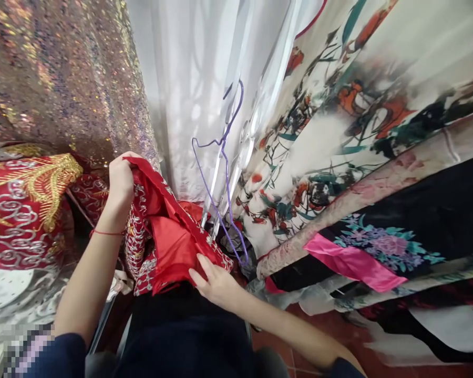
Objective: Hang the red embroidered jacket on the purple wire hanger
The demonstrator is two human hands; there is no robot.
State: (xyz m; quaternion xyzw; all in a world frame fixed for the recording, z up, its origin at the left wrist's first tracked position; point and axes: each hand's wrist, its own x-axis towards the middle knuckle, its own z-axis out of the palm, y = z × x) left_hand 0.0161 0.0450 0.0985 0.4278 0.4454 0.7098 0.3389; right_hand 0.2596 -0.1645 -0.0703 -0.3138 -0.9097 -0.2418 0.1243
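My left hand [120, 178] is raised and closed on the upper edge of a red garment [169, 236] with silver embroidery and a plain red lining. A thin red string circles that wrist. My right hand [216, 283] grips the garment's lower hem, thumb on top and fingers curled under the cloth. The garment is stretched between the two hands. A purple wire hanger [224, 173] hangs just to the right of it, free of both hands.
A sequined gold-pink fabric [63, 73] hangs at upper left, a white sheer garment [193, 79] in the middle, floral printed robes [358, 131] at right with a pink strip [355, 262]. A red and gold embroidered piece [23, 205] lies at left. Red tile floor [299, 352] shows below.
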